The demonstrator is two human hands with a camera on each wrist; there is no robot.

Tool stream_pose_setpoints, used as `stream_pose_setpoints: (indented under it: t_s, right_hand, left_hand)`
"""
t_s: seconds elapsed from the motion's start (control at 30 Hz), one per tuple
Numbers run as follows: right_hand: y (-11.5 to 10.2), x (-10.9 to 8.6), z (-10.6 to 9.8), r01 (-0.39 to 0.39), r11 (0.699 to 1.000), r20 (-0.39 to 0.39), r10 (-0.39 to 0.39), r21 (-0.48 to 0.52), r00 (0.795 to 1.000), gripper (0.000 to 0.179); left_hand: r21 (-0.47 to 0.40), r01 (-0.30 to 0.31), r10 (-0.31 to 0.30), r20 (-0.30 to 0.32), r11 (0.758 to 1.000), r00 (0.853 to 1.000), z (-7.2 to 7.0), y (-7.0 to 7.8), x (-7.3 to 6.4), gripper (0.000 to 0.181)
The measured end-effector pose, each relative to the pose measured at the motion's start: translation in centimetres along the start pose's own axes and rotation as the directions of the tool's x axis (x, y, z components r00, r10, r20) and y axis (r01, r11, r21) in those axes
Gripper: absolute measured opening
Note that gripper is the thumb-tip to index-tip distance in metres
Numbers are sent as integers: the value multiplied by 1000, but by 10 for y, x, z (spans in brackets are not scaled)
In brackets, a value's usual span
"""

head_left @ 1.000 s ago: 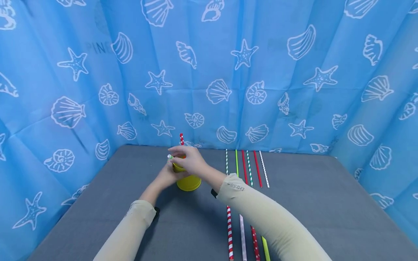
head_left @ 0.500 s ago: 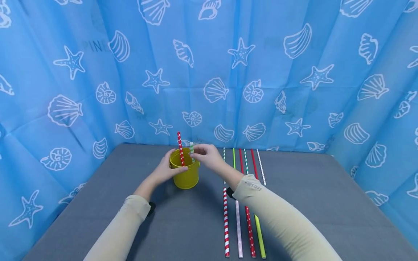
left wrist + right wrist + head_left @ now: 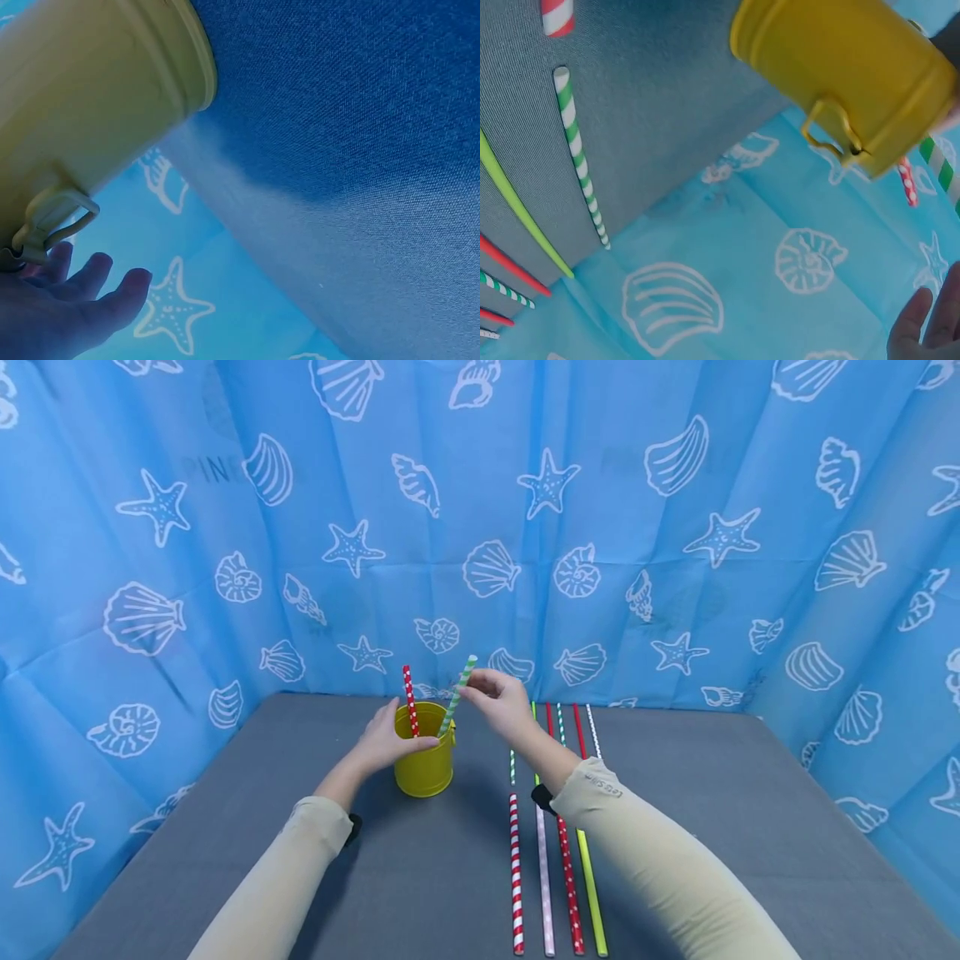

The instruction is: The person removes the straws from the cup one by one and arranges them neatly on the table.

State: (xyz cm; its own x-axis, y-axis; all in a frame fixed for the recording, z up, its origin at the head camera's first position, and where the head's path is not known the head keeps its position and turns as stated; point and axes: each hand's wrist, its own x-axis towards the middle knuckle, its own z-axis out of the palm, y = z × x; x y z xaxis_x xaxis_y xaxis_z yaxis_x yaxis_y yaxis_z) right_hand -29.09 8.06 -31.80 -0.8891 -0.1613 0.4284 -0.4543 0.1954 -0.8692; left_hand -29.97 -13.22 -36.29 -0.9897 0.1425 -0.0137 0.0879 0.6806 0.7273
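A small yellow bucket (image 3: 423,774) stands upright on the grey table, seen close in the left and right wrist views. My left hand (image 3: 382,745) holds its near left side, thumb along the front just below the rim; some fingers show beside a yellow handle loop (image 3: 71,214) in the left wrist view. At the bucket's right rim, my right hand (image 3: 501,697) pinches a green-and-white striped paper straw (image 3: 454,702) near its upper end. That straw leans to the right, its lower end inside the bucket. A red straw with white dots (image 3: 411,693) stands inside too.
Right of the bucket, several straws lie in two rows on the table. The near row has red-and-white striped (image 3: 516,868), pale pink (image 3: 545,885), red patterned (image 3: 570,885) and yellow-green (image 3: 592,893) ones. A blue shell-print curtain (image 3: 555,527) hangs behind.
Both hands were together over the bucket with the green striped straw. My right hand has moved right and up, tilting the straw rightward. My left hand stays at the bucket.
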Motion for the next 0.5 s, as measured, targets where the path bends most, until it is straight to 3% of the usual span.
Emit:
stream_pose_setpoints:
  t_s: [0.1,0.33,0.5]
  right_hand:
    - [-7,-1,-8,12,999,-39,-11,43,999,22]
    - [-20,-2,-34,67,983,-134,-44,172,990,25]
    - [-24,-7,-52,79,976,-200,-38,201,979,25]
  left_hand:
    - [19,-10,10,12,1000,1000,0,-1,2,107]
    - [-59,-17,20,52,998,998,-1,0,3,102]
    - [-74,-4,8,65,997,998,-1,-1,1,103]
